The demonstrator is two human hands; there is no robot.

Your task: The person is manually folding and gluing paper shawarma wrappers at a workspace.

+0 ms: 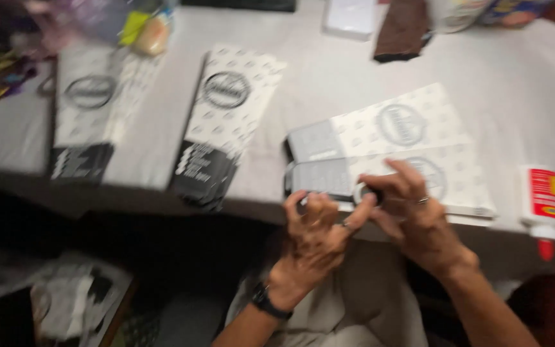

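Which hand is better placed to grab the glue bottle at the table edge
Probably the right hand: it is nearer the glue bottle, on that same side. The left hand is farther away, at the patterned paper bag.

Both hands work at the near table edge (162, 186). The left hand (313, 234) has fingers curled on the flat patterned paper bag (406, 151); the right hand (412, 215) pinches a small dark round piece (372, 193) between thumb and forefinger — just beside the left fingertips. Right of the fingers lies a glue bottle (543, 202); left of them, well apart, two more patterned bags (226, 122) — picture blurred.
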